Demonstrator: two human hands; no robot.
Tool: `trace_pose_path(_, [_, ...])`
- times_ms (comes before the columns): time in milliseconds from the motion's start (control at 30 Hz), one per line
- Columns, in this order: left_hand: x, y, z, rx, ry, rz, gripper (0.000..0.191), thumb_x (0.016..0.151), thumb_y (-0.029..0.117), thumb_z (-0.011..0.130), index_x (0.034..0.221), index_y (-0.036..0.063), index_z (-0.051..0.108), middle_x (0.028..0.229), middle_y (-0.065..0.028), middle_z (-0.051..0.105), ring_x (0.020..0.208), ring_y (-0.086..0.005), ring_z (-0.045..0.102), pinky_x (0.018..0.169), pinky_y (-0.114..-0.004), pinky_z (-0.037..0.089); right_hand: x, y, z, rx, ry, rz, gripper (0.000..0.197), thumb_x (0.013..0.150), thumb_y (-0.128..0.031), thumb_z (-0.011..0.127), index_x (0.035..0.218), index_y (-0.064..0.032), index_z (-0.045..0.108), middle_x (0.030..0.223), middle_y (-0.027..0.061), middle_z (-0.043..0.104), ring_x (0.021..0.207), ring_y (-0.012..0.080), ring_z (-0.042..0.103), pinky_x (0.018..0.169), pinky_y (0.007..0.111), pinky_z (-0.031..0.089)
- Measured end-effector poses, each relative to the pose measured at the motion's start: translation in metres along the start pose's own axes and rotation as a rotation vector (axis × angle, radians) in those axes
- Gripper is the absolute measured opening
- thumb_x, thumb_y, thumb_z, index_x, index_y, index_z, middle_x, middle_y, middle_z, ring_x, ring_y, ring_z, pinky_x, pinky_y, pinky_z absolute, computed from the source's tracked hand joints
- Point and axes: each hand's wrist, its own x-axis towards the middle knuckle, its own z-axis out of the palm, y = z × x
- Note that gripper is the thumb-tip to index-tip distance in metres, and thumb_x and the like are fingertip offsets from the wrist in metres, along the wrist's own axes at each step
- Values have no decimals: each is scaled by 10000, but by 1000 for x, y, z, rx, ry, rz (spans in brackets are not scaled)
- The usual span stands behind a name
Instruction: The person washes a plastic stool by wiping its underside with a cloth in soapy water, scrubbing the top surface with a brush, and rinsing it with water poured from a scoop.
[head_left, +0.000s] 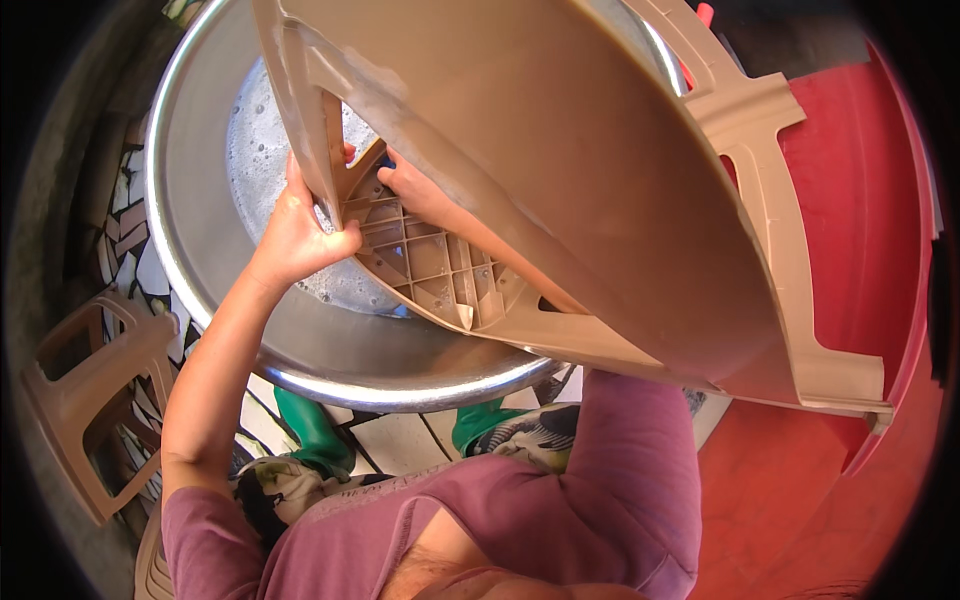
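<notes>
A large moulded beige plastic furniture piece (570, 150), probably a chair, is tilted over a wide metal basin (202, 247). It has a wet, smooth curved panel and a ribbed underside (431, 259). My left hand (304, 236) grips its narrow edge, thumb on the near side. Through the gap below the panel, my right hand (409, 187) reaches against the ribs with curled fingers. Something blue (386, 161) shows at those fingers, mostly hidden, so I cannot tell what it is. Sudsy water (255, 165) lies in the basin.
Another beige plastic piece with cut-out openings (105, 405) stands at the left on broken-tile paving (150, 270). A large red plastic surface with a raised rim (855, 195) is at the right, behind the held piece's legs (795, 247). My green boots (311, 427) are close to the basin.
</notes>
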Motion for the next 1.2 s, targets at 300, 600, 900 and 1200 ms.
trace_pose_path(300, [2,2,-1,-34,5,-4,747,591,53,639,1275,72,337,1161,-119,481,1134,-250,485,985,-372,379,5,12,7,944,-184,222,224,711,-98,579,889,-115,713,914,74,641,895,259,577,818,365,455])
trace_pose_path(600, [3,9,5,-88,40,-12,744,595,98,635,1273,51,331,1161,-142,474,1134,-274,482,1000,-393,369,-20,72,-25,438,109,439,202,792,-221,560,886,-110,699,942,133,624,873,265,599,755,366,502])
trace_pose_path(900, [-3,2,-2,-44,60,-36,725,603,84,636,1264,48,340,1154,-124,473,1110,-262,495,979,-381,385,-26,14,-41,248,-293,-98,396,754,-98,566,1141,-144,637,1109,39,541,1052,234,466,869,385,371])
trace_pose_path(1200, [-1,-2,-2,-13,38,16,772,594,95,645,1291,54,316,1148,-127,484,1102,-274,505,972,-388,392,-19,19,-17,46,-284,179,292,897,-339,479,1158,-262,584,977,59,567,999,215,473,844,454,312])
